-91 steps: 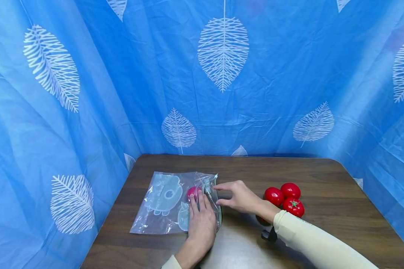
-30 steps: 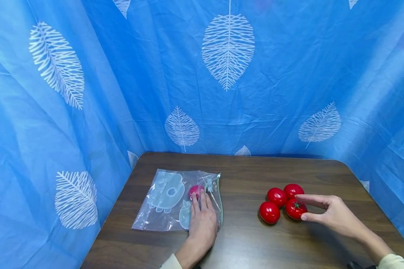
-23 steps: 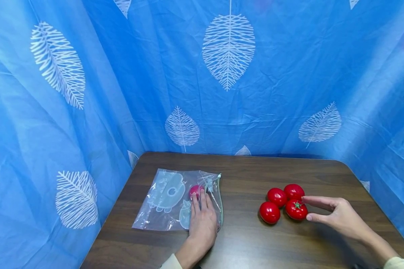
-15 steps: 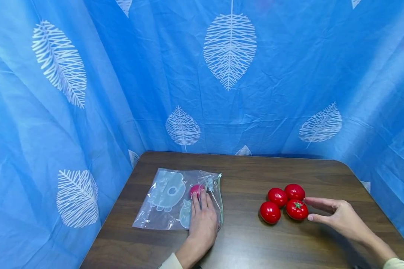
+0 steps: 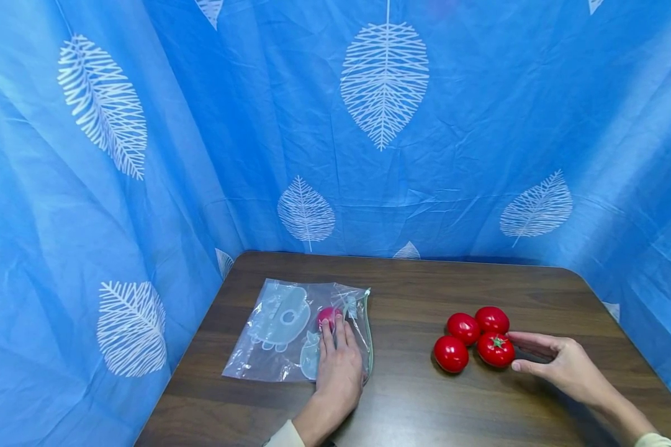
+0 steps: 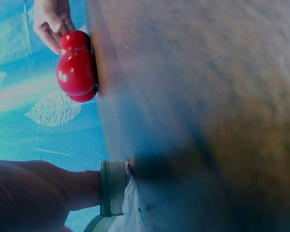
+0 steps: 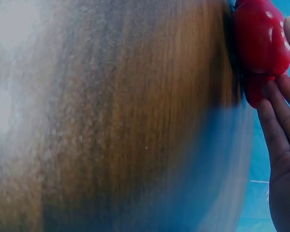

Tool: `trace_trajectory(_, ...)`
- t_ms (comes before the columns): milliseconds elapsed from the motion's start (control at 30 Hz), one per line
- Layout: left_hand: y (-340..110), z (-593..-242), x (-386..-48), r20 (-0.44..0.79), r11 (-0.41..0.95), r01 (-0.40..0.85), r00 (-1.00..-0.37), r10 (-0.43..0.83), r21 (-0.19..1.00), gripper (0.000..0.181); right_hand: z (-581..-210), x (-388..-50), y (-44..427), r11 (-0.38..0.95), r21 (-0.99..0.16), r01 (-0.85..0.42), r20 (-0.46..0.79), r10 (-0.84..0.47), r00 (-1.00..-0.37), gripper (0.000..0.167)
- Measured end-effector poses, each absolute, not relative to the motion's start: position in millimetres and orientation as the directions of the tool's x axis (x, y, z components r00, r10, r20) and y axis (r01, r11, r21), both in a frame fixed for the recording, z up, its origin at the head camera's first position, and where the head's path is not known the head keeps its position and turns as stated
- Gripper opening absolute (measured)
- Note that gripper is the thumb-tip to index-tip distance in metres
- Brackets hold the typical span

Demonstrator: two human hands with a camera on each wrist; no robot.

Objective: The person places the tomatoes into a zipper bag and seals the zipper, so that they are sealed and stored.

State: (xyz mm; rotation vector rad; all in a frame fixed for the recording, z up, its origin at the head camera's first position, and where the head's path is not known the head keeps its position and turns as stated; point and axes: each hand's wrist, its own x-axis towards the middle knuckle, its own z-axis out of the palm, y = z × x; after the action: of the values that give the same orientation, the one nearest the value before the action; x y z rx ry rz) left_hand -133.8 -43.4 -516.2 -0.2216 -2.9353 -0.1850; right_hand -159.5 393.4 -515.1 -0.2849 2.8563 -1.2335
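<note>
A clear zip bag (image 5: 240, 365) with pale green printed shapes lies flat on the table's left part. My left hand (image 5: 341, 372) rests on it, fingers extended, fingertips at a pink round thing (image 5: 326, 316) seen through the plastic. At the right, several shiny red tomatoes sit clustered, one showing a green stem top (image 5: 496, 349). My right hand (image 5: 572, 366) is beside that tomato, thumb and fingers spread at its right side. In the right wrist view, the fingers (image 7: 275, 128) lie close against the red tomatoes (image 7: 261, 36); firm contact is hard to judge.
Both hands work over a dark brown wooden table (image 5: 408, 397) with rounded far corners. A blue cloth (image 5: 246, 124) with white leaf prints hangs behind it and at the sides. The bag's zip edge (image 5: 370, 335) faces right, toward the tomatoes.
My right hand has left the bag's zip edge and gone right to the tomatoes, where it has since shifted only slightly. My left hand stays on the bag.
</note>
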Motion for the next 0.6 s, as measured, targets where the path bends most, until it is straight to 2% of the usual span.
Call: trace_trajectory(600,-44.9,-517.3,-134.4,0.218,0.979,0.173,-0.965,0.146,0.107,0.108,-521.7,-163.5,387.9,0.655,-0.748,-0.111,0.002,-0.164,-0.986,0.064)
